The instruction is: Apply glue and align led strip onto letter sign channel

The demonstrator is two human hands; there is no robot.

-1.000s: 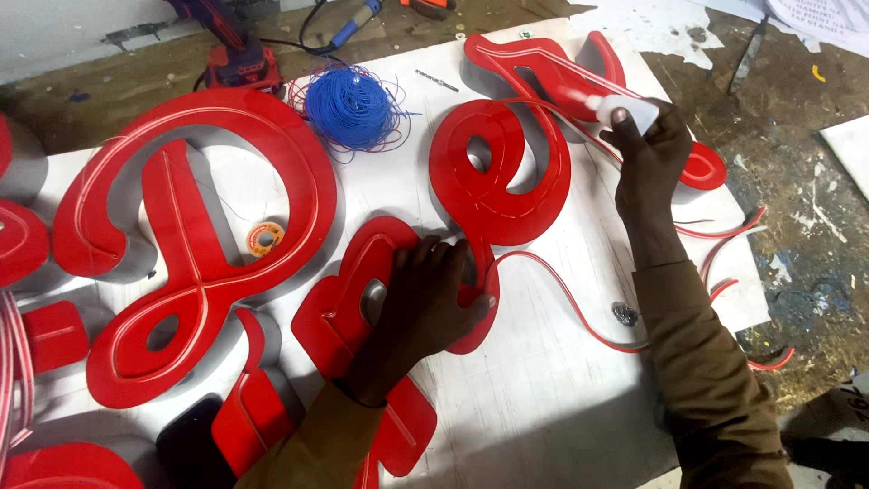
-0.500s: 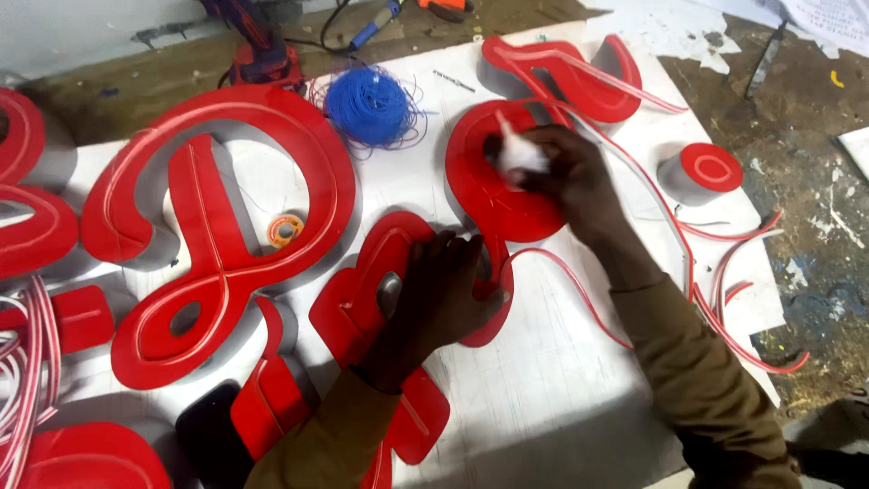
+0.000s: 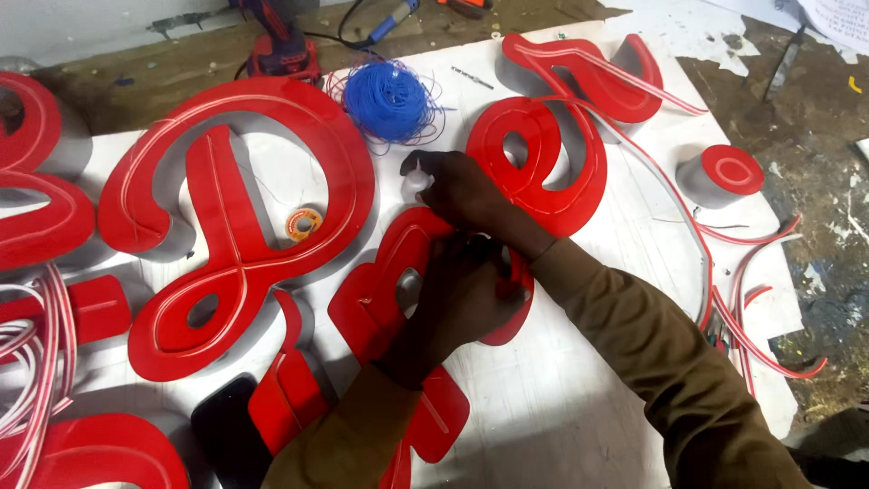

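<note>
My left hand [image 3: 466, 294] presses flat on the upper right part of a red curved sign letter [image 3: 380, 299] lying in the middle of the white board [image 3: 561, 398]. My right hand [image 3: 466, 188] is just above it, at the letter's top edge. It is closed around a small white object [image 3: 416, 181], whose tip pokes out to the left. The two hands touch each other over the letter. A thin red and white strip [image 3: 724, 299] runs along the board's right side.
A large red looped letter [image 3: 235, 208] lies left, another red letter [image 3: 543, 154] behind my hands, and a round red piece [image 3: 729, 170] at right. A blue wire coil [image 3: 389, 98], small orange tape roll [image 3: 304, 223], red power tool [image 3: 276, 45] and black phone [image 3: 224, 426] are around.
My right hand has carried the small white object from the far right of the board leftwards to the top of the middle letter. My left hand has stayed pressed on that letter.
</note>
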